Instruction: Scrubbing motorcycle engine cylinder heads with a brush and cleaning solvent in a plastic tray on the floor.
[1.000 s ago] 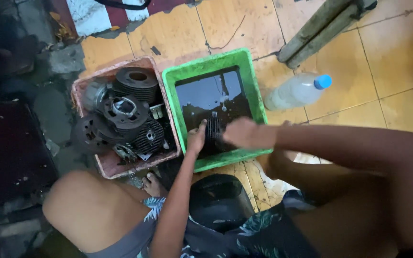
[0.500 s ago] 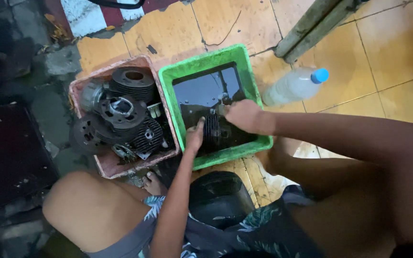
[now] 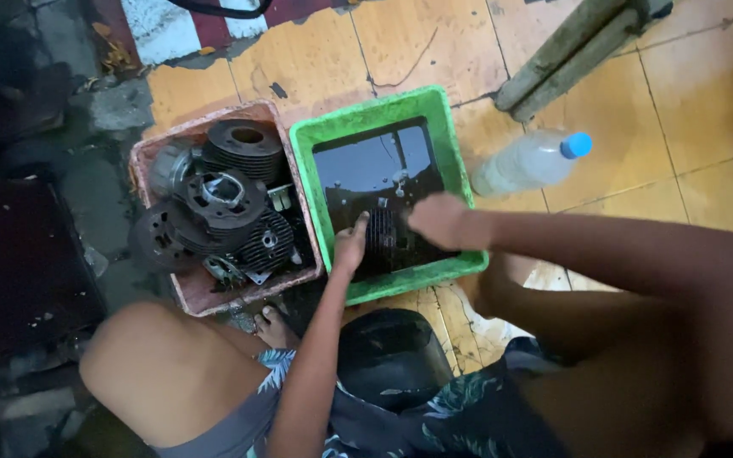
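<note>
The left hand (image 3: pixel 351 243) has its fingers curled against the near-left side of a dark finned metal part (image 3: pixel 383 240), seemingly gripping it, though the dark liquid hides how far the fingers wrap. The right hand (image 3: pixel 439 219) lies over the part's right side with fingers bent down toward it; whether they close on the part or merely press it cannot be told from this angle.

The finned part sits half sunk in the near end of a green plastic tub (image 3: pixel 451 161), a squarish basin with a thick rolled rim, filled with glossy black liquid that mirrors the light. Only the ribbed top of the part shows above the surface.

Touching the green tub's left wall stands a worn pinkish crate (image 3: pixel 205 298), piled with round, ribbed metal cylinders and heads (image 3: pixel 229 199), dull grey and grimy. Right of the green tub, a clear plastic bottle (image 3: pixel 526 163) with a blue cap lies on its side on orange floor tiles (image 3: pixel 706 93). Beyond the tub's far right corner, greyish wooden posts (image 3: pixel 566 55) run off the upper edge. Near the tub's front rim, a dark rounded object sits between the person's knees, too shadowed to identify.
</note>
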